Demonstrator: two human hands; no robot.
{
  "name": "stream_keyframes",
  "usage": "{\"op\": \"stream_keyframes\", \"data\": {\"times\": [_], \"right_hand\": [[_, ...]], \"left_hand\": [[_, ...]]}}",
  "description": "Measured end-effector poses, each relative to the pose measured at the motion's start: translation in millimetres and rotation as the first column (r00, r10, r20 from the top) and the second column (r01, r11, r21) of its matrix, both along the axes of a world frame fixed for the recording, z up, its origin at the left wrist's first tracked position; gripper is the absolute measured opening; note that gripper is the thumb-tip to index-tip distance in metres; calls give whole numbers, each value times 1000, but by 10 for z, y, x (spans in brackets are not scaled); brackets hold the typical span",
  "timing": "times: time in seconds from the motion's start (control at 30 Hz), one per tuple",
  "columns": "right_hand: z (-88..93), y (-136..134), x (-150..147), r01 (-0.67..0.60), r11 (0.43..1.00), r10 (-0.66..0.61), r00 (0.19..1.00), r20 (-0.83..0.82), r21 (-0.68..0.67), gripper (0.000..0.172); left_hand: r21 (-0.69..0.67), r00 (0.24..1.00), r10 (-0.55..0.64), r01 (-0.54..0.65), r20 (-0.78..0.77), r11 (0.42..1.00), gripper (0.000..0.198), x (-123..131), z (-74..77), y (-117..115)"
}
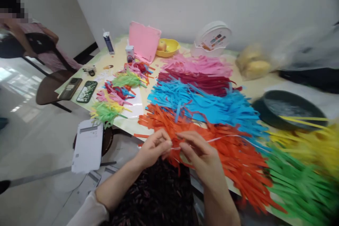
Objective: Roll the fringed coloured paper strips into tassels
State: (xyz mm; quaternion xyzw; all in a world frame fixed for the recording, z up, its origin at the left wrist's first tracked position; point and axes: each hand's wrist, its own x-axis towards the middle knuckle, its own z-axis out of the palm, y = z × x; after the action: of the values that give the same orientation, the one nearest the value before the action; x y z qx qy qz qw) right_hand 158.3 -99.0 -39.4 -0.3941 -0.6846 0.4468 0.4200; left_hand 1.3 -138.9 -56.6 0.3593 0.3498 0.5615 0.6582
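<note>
A thin white string point(225, 136) runs through both hands, low over the front edge of the table. My left hand point(156, 145) is closed, thumb and fingertips pinching the string. Facing it, my right hand point(200, 148) bends its fingers around the same string, which trails away to the right. Just beyond and beneath the hands lie loose orange-red paper strips point(235, 162). Farther back come rows of blue strips point(201, 102), dark red strips point(196, 82) and pink strips point(196, 65). Green strips point(299, 180) and yellow strips point(315, 148) are heaped at the right.
Mixed-colour strip bundles point(107, 111) lie at the table's left beside two phones, one green-patterned point(87, 91). A dark round bowl point(265, 120) stands right. Behind are a pink folder point(144, 42), drink cartons point(129, 53) and a yellow basket point(172, 47). Another person point(39, 42) is at far left near a chair.
</note>
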Motion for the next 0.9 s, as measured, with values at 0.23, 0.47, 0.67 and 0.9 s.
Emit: {"op": "stream_keyframes", "data": {"times": [0.23,0.47,0.67,0.9], "right_hand": [[26,-92,-195,-60,992,60,998,3,115,10],[-12,-205,-362,4,990,-45,960,-278,-144,9],[-60,-238,-357,-161,907,-63,861,-504,-389,8],[-18,-34,-524,-212,925,92,929,-358,-314,12]], "left_hand": [[-58,977,33,-47,-211,997,47,-170,11,-168],[-22,897,54,-71,-440,997,39,-290,31,-289],[267,-69,273,92,-959,959,37,-1147,163,-165],[58,-624,255,318,-739,946,74,-1907,38,338]]}}
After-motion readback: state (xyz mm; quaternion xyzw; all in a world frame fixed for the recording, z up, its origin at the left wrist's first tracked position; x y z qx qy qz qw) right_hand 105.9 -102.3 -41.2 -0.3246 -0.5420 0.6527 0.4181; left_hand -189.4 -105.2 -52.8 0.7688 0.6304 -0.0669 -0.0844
